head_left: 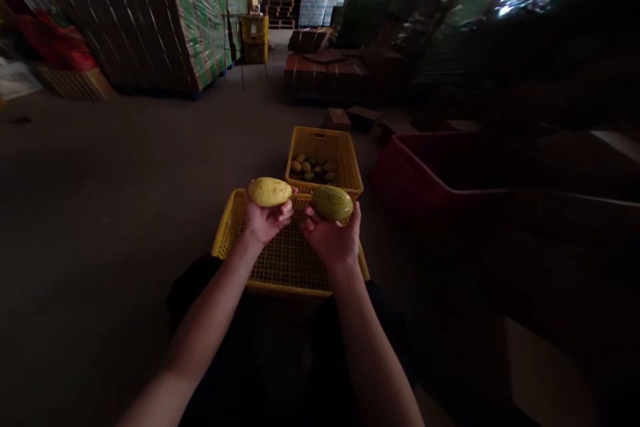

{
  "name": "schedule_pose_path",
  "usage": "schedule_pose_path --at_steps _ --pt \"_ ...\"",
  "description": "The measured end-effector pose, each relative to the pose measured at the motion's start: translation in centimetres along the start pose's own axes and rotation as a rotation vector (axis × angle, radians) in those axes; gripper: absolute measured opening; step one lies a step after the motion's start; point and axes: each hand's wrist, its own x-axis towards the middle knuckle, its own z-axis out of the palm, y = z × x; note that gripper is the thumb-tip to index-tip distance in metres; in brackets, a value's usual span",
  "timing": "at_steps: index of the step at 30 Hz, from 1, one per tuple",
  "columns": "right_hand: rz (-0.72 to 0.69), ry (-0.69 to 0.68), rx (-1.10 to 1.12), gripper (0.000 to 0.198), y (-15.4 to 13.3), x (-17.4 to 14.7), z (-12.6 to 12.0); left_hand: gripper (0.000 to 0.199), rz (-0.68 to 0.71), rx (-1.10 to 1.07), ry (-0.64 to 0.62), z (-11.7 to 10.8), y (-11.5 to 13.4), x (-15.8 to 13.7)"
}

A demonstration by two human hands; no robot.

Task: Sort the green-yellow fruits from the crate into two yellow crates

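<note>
My left hand is closed around a yellow papaya, which lies on its side across the palm and fingers. In my right hand rests a greener, faintly ridged papaya, with the thumb along its right side. Both fruits are held up side by side, a little apart. Below them stands the near yellow plastic crate with a slotted floor. Just beyond it, a second yellow crate holds several yellow and green fruits of similar shape.
A large red bin stands to the right. Flat cardboard pieces and stacked brown cartons lie ahead. A tall wrapped stack of boxes is at the left. A pale carton sits in shadow at lower right.
</note>
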Motion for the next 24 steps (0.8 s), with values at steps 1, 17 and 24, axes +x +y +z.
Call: schedule_pose_path --at_steps 1,17,24 --pt "0.019 0.003 0.005 0.06 0.0 0.0 0.0 0.074 -0.001 0.0 0.0 0.0 -0.1 0.1" --pt "-0.526 0.226 -0.708 0.068 0.7 -1.1 0.7 0.061 0.474 0.661 0.335 0.8 -1.6 0.7" --pt "-0.643 0.194 -0.769 0.07 0.9 -0.9 0.1 0.057 0.582 0.708 0.271 0.4 -1.8 0.9"
